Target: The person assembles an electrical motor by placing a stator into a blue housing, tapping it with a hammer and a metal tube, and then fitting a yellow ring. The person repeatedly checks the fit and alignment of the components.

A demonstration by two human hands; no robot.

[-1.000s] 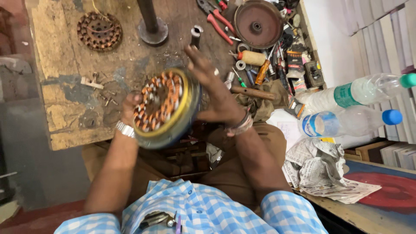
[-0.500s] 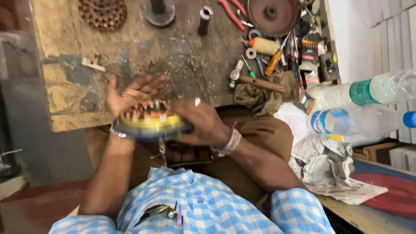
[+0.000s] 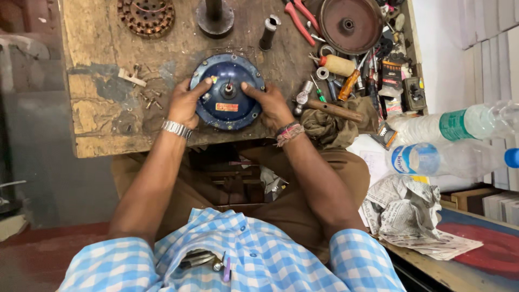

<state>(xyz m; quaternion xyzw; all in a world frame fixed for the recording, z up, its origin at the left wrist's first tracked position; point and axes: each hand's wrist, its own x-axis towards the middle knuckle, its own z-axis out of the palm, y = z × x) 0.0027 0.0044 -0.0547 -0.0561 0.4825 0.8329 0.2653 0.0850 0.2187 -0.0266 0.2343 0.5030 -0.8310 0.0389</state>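
The round blue metal motor cover point(image 3: 227, 92) now lies flat, dome up, on the worn wooden workbench point(image 3: 97, 113), upper centre of frame; half a second ago you held it edge-on above your lap, copper windings showing. Your left hand point(image 3: 189, 101) grips its left rim, fingers curled, thumb on top. Your right hand point(image 3: 268, 103) clasps the right rim, likewise half closed. Wooden-handled hammer point(image 3: 324, 105) just right; red pliers point(image 3: 298, 19) above.
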